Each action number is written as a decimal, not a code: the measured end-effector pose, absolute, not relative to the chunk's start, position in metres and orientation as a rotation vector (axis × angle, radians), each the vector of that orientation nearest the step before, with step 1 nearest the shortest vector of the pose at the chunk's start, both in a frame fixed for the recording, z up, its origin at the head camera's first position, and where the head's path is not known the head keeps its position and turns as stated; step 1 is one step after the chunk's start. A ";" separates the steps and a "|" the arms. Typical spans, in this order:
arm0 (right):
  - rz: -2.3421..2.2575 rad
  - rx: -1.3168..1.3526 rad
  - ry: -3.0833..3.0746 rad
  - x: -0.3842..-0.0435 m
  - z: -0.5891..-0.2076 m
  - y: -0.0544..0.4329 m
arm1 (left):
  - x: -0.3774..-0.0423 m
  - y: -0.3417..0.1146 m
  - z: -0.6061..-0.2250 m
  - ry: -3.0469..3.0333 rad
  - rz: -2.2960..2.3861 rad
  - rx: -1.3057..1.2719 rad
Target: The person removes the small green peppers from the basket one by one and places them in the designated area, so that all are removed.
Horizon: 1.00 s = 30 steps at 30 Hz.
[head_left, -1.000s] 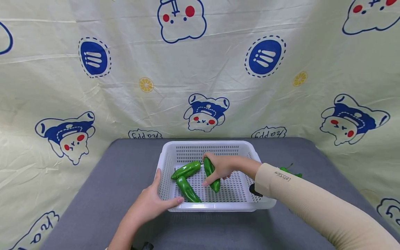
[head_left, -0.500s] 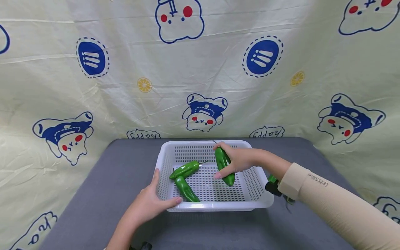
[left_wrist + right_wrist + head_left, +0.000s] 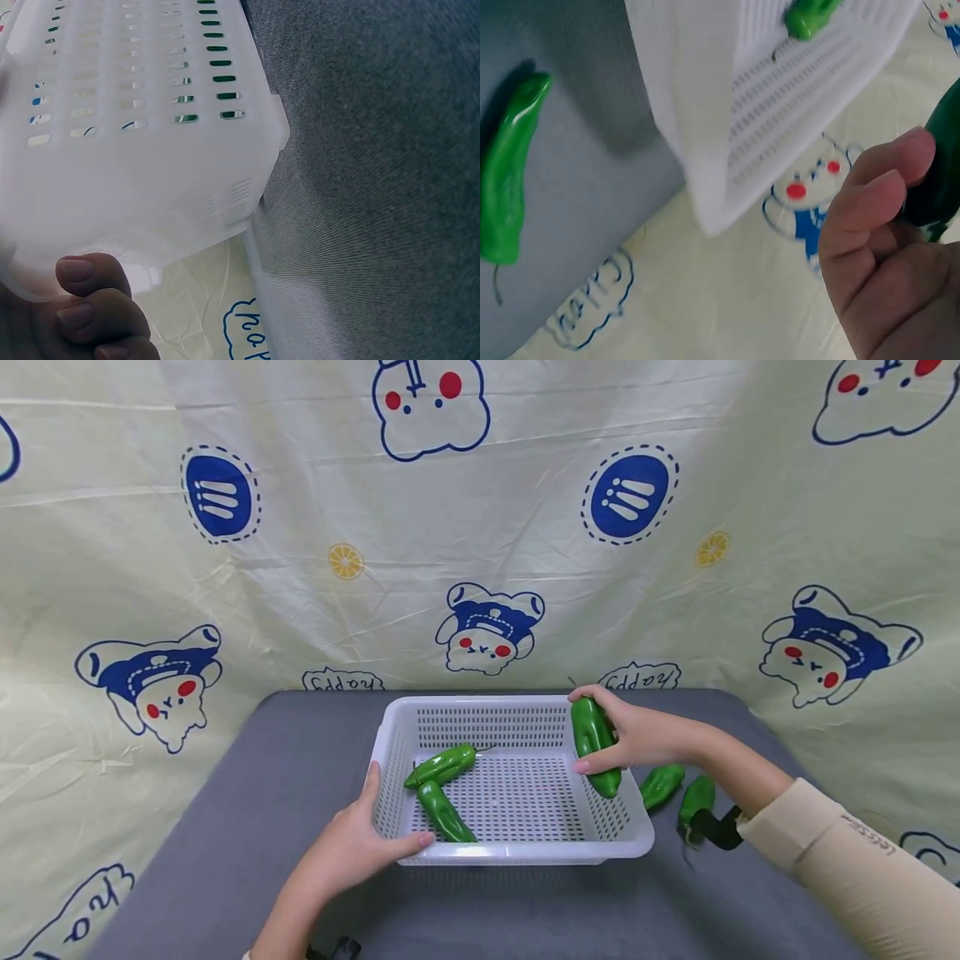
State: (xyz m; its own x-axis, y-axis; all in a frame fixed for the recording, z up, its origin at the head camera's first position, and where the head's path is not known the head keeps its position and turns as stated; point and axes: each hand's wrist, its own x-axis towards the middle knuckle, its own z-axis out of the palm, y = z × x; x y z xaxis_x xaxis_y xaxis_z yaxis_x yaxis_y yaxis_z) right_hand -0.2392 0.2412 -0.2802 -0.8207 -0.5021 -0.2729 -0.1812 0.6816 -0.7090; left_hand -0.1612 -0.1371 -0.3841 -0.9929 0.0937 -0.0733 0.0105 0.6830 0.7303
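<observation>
Visibly, right hand [image 3: 639,732] grips one pepper [image 3: 591,728] of five, left hand [image 3: 356,845] one basket [image 3: 525,853]

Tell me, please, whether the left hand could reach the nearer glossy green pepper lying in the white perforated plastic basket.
Probably yes: nothing lies on that pepper, but the left hand would likely have to release the basket first.

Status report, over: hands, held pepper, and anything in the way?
Left hand holds basket; right hand grips pepper near basket's right side. Two peppers inside. Possibly in the way: two others on table.
</observation>
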 end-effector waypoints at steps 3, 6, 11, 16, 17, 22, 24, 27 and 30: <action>-0.968 -0.530 2.478 -0.236 -0.274 0.260 | -0.162 -0.138 -0.384 2.787 1.200 0.085; -0.944 -0.499 2.538 -0.235 -0.272 0.280 | -0.163 -0.138 -0.384 2.788 1.200 0.085; -0.915 -0.418 2.615 -0.239 -0.278 0.311 | -0.162 -0.138 -0.384 2.777 1.200 0.075; -0.879 -0.356 2.614 -0.243 -0.292 0.335 | -0.162 -0.138 -0.384 2.777 1.197 0.070; -0.868 -0.344 2.610 -0.244 -0.296 0.339 | -0.162 -0.138 -0.384 2.779 1.195 0.069; -0.795 -0.280 2.603 -0.247 -0.319 0.354 | -0.163 -0.138 -0.385 2.777 1.197 0.068; -0.765 -0.261 2.596 -0.248 -0.329 0.357 | -0.163 -0.138 -0.385 2.773 1.201 0.068; -0.727 -0.242 2.582 -0.250 -0.342 0.359 | -0.163 -0.138 -0.385 2.768 1.205 0.068; -0.686 -0.246 2.585 -0.252 -0.351 0.359 | -0.163 -0.138 -0.384 2.766 1.206 0.069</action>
State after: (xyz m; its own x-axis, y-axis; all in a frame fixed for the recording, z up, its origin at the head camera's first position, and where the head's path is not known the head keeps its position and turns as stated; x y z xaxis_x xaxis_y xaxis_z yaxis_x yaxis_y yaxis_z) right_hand -0.2519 0.3594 -0.3511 -0.8822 -0.2796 -0.3789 -0.0549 0.8602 -0.5070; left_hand -0.1629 -0.1376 -0.3844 -0.9914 0.0909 -0.0942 -0.0072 0.6807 0.7325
